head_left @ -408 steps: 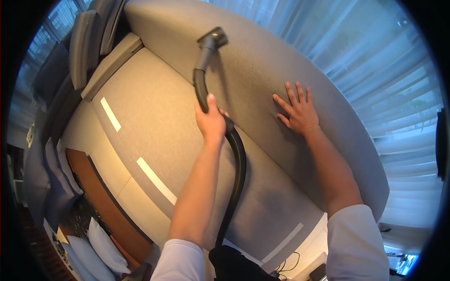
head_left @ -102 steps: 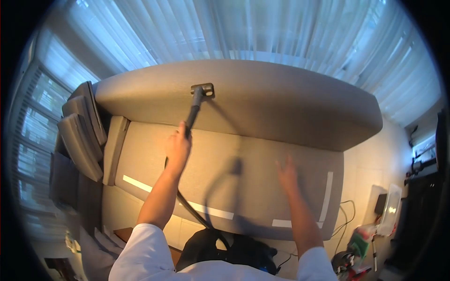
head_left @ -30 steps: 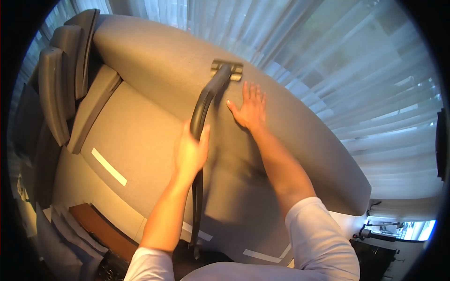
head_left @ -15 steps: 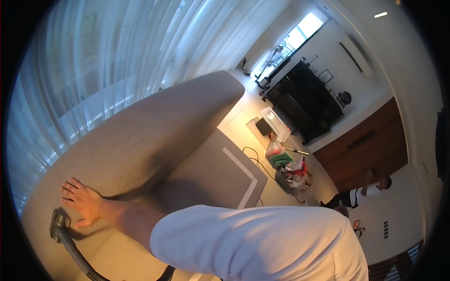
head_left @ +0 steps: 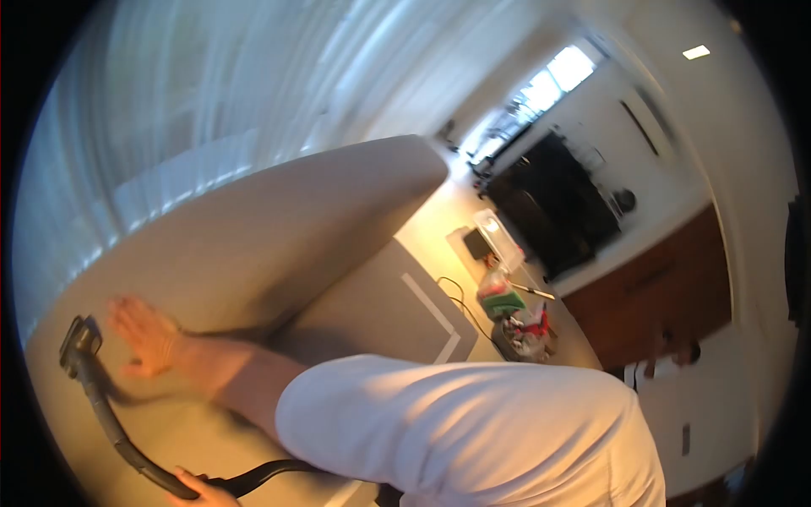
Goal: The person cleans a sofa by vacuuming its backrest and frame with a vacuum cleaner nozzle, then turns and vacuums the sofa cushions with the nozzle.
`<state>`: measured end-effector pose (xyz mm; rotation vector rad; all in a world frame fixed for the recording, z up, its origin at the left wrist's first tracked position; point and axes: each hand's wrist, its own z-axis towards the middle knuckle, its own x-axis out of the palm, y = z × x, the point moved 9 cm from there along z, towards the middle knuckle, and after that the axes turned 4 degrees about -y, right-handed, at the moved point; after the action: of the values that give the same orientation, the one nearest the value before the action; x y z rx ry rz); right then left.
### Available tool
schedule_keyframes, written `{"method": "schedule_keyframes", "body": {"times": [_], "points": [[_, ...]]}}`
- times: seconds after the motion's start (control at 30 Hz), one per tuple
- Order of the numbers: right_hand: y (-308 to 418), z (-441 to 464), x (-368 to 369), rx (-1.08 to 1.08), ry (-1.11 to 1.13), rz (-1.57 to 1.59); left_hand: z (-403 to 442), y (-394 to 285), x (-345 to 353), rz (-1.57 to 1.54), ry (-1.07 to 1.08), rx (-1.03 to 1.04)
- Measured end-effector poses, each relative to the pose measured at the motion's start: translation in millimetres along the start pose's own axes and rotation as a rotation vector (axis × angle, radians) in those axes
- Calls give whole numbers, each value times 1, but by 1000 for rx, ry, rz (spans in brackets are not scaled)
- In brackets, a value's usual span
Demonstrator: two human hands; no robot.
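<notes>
My right hand (head_left: 145,338) lies flat on the beige sofa (head_left: 245,245), fingers spread and nothing in it. Beside its fingertips, the dark upholstery nozzle of a vacuum cleaner (head_left: 79,340) rests against the fabric. From the nozzle a curved dark tube (head_left: 110,422) runs down to the lower edge of the view. There my left hand (head_left: 201,492) is partly visible, wrapped round the tube, with the rest of it cut off by the frame. My white sleeve (head_left: 473,422) covers much of the lower middle.
Sheer curtains (head_left: 228,101) hang behind the sofa. A cable (head_left: 460,296) trails over the floor near a clear bag (head_left: 497,287) and a container of assorted items (head_left: 524,338). A black cabinet (head_left: 557,211) stands farther back. Another person (head_left: 672,355) is at the right, blurred.
The nozzle has shifted up and left in view, and my left hand on the tube has come into sight. My right hand appears slightly higher, still flat on the sofa.
</notes>
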<state>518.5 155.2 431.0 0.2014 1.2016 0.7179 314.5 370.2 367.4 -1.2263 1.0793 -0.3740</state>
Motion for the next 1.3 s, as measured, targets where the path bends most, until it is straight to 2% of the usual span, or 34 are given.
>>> {"method": "schedule_keyframes", "body": {"times": [0.03,0.07,0.13,0.17,0.23,0.27,0.3,0.37,0.43,0.5,0.57,0.63,0.7,0.73,0.83,0.9,0.93,1.03,1.13,1.17,1.23,1.27,1.3], "points": [[-4,-4,5,27,3,144,-24,16,-19,26,-74,-34],[-8,-10,14,-21,3,131,-34,10,-20,22,-100,-20],[1,-16,7,-218,-92,-148,-58,-2,-26,13,-153,9],[2,-16,3,-276,-165,-267,-55,-48,-20,-172,-114,-127],[14,-15,-1,-338,-257,-407,-12,-52,-9,41,-211,91],[21,-12,4,-365,-285,-444,10,-40,-2,-8,-223,14],[24,-10,2,-380,-310,-464,18,-40,0,-109,-406,246],[28,-7,9,-404,-250,-342,-1,-21,16,-295,-267,13],[26,-1,8,-420,-245,-282,-50,8,35,-382,-319,90],[29,-5,11,-472,-232,-290,-107,50,67,-380,-343,-29],[25,-4,6,-405,-218,-223,-168,89,123,-784,-259,-288],[27,-6,10,-432,-201,-231,-215,98,174,-1205,-264,-455],[27,-5,4,-392,-219,-315,-248,81,210,-1387,-224,-614],[29,-7,2,-419,-219,-319,-254,70,218,-1477,-268,-629],[32,-9,6,-430,-203,-344,-217,68,230,-1613,-395,-580],[30,-9,7,-425,-198,-383,-157,83,209,-1671,-515,-496],[31,-8,9,-435,-193,-391,-124,93,191,-1541,-531,-523],[25,-11,9,-416,-176,-403,-54,107,163,-1561,-564,-441],[27,-6,11,-397,-145,-415,-124,77,202,-1473,-445,-504],[27,-4,10,-405,-152,-414,-166,62,225,-1624,-437,-509],[21,-2,13,-381,-124,-409,-266,33,272,-1571,-261,-664],[22,-2,15,-395,-120,-408,-307,22,283,-1561,-195,-747],[21,-3,16,-376,-102,-369,-322,6,274,-1650,-152,-727]]}}
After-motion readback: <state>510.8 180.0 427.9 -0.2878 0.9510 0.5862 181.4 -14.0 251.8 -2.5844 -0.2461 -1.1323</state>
